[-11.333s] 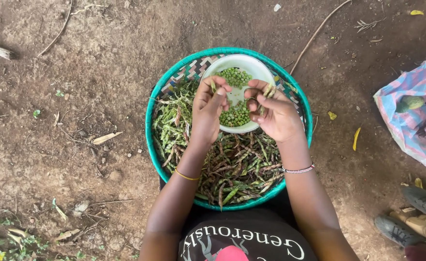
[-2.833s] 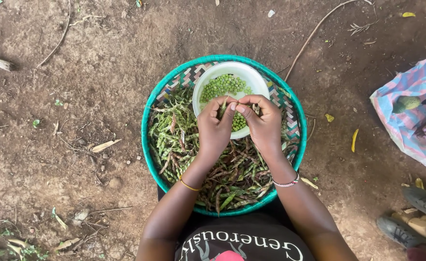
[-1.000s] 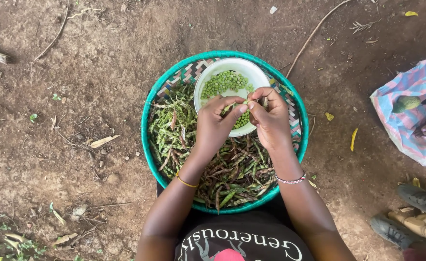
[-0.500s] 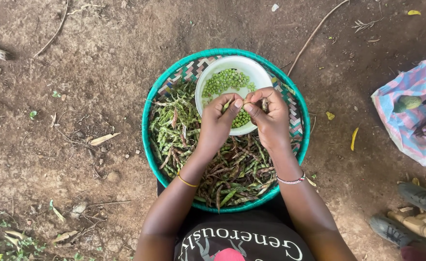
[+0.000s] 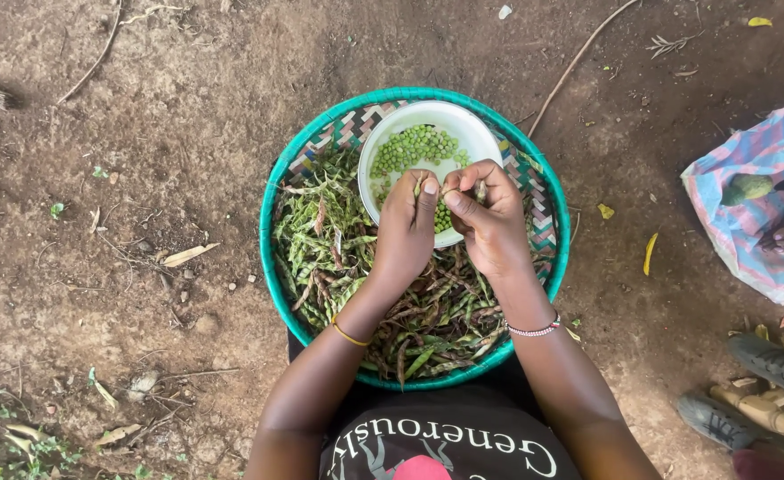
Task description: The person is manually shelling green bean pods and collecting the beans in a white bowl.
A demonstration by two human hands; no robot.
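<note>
Both your hands are pinched shut on one small green pod [image 5: 450,189], fingertips meeting just over the near rim of the white round bowl [image 5: 392,133]. Your left hand [image 5: 407,233] grips the pod's left end with thumb and forefinger closed tight; your right hand [image 5: 491,222] clamps the right end, fingers curled around it. The pod sits between the two hands, directly above the bowl, which holds loose green peas [image 5: 416,147]. That bowl rests in the far part of the round woven basket with a teal rim [image 5: 272,267], on top of a heap of green and brownish pods [image 5: 338,258]. At the far right, on the bare earth, lies a striped pink-and-blue cloth [image 5: 747,222].
</note>
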